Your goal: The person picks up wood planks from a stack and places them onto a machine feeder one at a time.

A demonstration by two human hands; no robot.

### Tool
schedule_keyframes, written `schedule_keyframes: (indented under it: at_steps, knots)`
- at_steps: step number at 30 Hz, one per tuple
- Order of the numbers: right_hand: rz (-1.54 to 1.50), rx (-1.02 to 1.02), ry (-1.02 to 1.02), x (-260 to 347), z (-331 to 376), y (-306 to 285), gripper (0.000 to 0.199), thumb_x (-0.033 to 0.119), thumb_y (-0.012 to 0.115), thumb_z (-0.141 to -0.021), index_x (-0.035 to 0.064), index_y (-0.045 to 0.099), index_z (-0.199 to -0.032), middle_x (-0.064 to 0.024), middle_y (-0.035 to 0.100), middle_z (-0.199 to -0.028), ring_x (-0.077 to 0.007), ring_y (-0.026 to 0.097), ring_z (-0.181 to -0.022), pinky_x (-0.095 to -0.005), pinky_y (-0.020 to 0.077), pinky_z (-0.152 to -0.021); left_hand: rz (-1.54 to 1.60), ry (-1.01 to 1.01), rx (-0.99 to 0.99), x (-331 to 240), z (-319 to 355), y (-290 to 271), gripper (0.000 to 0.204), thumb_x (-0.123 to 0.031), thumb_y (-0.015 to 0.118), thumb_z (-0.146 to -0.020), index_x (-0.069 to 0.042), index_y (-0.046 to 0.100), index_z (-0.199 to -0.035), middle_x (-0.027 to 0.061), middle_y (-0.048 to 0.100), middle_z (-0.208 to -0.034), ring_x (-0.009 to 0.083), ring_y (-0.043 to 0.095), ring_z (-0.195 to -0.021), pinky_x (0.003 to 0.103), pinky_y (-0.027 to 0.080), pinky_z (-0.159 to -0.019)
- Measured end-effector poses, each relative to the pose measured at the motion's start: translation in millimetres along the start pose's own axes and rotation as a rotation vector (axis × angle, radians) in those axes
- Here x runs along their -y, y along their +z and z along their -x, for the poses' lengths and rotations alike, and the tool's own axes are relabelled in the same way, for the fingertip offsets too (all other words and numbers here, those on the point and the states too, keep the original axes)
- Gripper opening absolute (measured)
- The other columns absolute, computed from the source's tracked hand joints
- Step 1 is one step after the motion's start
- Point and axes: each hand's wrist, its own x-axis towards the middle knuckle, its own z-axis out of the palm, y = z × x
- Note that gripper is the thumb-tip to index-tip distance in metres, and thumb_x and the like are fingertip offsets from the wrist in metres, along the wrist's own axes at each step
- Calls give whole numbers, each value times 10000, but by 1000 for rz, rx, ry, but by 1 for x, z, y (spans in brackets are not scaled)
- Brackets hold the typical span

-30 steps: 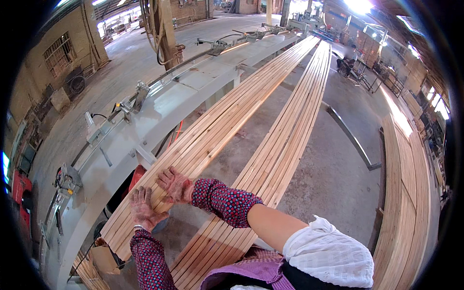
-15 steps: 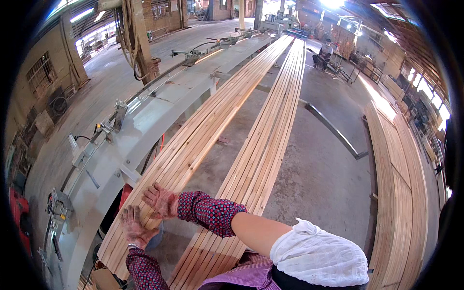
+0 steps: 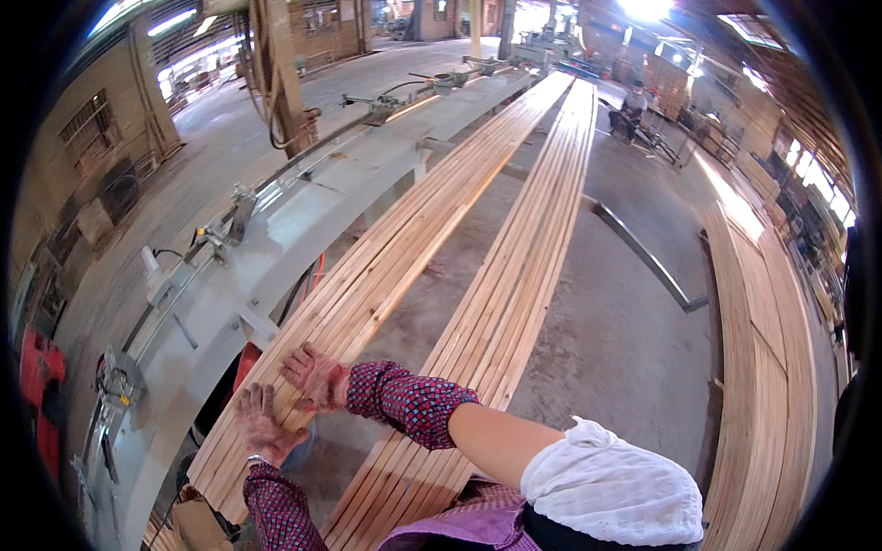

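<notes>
Several long, narrow wood strips lie side by side in a left bundle (image 3: 395, 248), running from near me to the far end. My left hand (image 3: 266, 422) rests on the near part of this bundle, fingers stretched out over the strips. Just beyond it, my right hand (image 3: 317, 376) reaches across and lies on the same strips near their right edge, fingers spread. Both hands look dusty, and patterned sleeves cover the forearms. To the right runs a second bundle of wood strips (image 3: 501, 303), which passes beneath my right arm.
A long grey machine bed (image 3: 303, 216) with clamp-like fittings flanks the left bundle. A metal bar (image 3: 643, 257) stands out at right above the concrete floor. Stacked boards (image 3: 758, 367) lie far right. Another person (image 3: 634, 101) is in the background. Something red (image 3: 41, 386) stands far left.
The whole view has shifted slightly, so the scene sits a little further right and lower. Both hands stay on the left bundle with hardly any visible movement.
</notes>
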Motion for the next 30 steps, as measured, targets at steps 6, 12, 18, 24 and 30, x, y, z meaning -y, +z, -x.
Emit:
schedule_keyframes:
  at_steps: [6, 12, 18, 24, 30]
  knots:
    - [-1, -316, -133, -10, -18, 31, 675, 558, 584, -930, 6, 627, -1314, -183, 610, -1341, -373, 511, -1323, -562, 319, -1182, 184, 383, -787, 62, 7, 79, 1131, -477, 978, -512, -44, 531, -1456, 185, 524, -1484, 403, 469, -1408, 504, 326, -1241]
    - [267, -170, -62, -17, 5, 21, 864, 650, 544, -946, -1, 471, -1510, -224, 522, -1498, -403, 475, -1392, -593, 280, -1210, 47, 3, -10, 1, -2, -11, 1189, -631, 913, -579, -95, 472, -1544, 180, 423, -1618, 406, 330, -1533, 560, 186, -1290]
    - [170, 74, -23, 14, 1, -17, 906, 677, 507, -953, -3, 436, -1547, -225, 465, -1576, -416, 412, -1454, -580, 255, -1234, -54, -7, 54, 4, 11, -14, 1214, -728, 845, -584, -110, 461, -1556, 171, 430, -1612, 398, 354, -1512, 565, 188, -1278]
    - [180, 41, -17, 6, 3, -14, 892, 660, 538, -944, 17, 431, -1553, -212, 462, -1578, -402, 403, -1463, -572, 246, -1243, -60, -13, 81, 0, 5, -17, 1253, -715, 841, -578, -117, 407, -1589, 154, 392, -1632, 373, 324, -1530, 547, 188, -1283]
    - [180, 27, -32, 7, 2, -13, 883, 643, 564, -937, 13, 436, -1543, -206, 479, -1555, -391, 412, -1449, -574, 253, -1236, -44, 3, 21, 6, 6, -6, 1249, -765, 824, -561, -88, 465, -1548, 176, 441, -1594, 394, 357, -1508, 545, 202, -1277]
